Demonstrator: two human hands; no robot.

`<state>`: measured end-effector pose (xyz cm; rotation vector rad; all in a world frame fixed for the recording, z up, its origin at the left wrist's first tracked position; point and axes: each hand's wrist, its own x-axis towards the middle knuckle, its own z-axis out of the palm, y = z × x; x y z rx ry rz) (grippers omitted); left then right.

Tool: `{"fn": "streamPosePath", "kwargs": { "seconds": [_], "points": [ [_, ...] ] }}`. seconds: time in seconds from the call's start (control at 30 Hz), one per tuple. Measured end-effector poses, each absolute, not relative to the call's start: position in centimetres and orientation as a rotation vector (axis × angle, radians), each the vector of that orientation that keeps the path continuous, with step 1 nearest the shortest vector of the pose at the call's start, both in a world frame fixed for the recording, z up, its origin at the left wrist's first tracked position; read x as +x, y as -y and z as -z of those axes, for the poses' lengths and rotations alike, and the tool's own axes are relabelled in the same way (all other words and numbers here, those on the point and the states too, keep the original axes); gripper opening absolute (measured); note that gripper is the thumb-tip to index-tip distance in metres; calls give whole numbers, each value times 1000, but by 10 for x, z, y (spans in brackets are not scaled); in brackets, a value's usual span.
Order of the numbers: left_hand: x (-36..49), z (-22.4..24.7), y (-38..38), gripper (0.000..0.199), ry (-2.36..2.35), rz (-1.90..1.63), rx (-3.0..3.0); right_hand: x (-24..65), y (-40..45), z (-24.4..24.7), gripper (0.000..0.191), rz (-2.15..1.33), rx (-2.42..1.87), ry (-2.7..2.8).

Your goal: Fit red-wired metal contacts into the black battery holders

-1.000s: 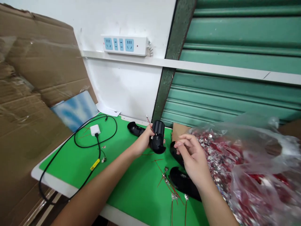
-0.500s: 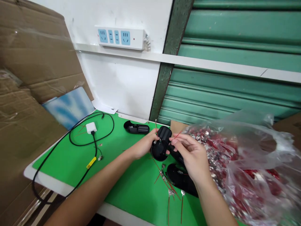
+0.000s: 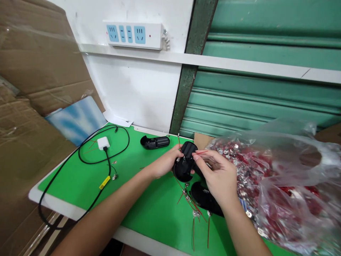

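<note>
My left hand (image 3: 168,162) is closed around a black plastic housing (image 3: 183,171), which has a rounded hollow end and ribbed channels at the other. A red wire (image 3: 179,141) rises from the housing beside my left thumb. My right hand (image 3: 220,177) pinches another red wire (image 3: 202,152) at the housing's right edge; the wire's lower end is hidden by the fingers. Under my right wrist lies a second black housing (image 3: 204,197), partly covered. Small silver metal contacts (image 3: 196,214) with red wires are scattered on the green mat (image 3: 151,213) below my hands.
A clear plastic bag (image 3: 287,185) full of contacts and red wires stands at right. Another black housing (image 3: 155,142) lies at the back. A white adapter (image 3: 103,143) with a black cable (image 3: 92,203) is at left, beside cardboard (image 3: 39,71). A power strip (image 3: 134,34) hangs on the wall.
The red wire in my right hand has tipped from slanting upward to nearly level. The held housing has turned slightly in my left hand. The view has shifted a little.
</note>
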<state>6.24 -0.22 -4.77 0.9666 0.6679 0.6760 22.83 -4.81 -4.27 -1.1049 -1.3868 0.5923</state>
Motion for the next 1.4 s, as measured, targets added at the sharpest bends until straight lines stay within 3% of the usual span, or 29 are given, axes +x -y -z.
{"fn": "streamPosePath", "kwargs": {
  "seconds": [0.53, 1.4],
  "points": [
    [63, 37, 7, 39, -787, -628, 1013, 227, 50, 44, 5, -478, -1157, 1410],
    [58, 48, 3, 47, -659, -603, 962, 231, 52, 39, 11, -396, -1228, 1595]
  ]
}}
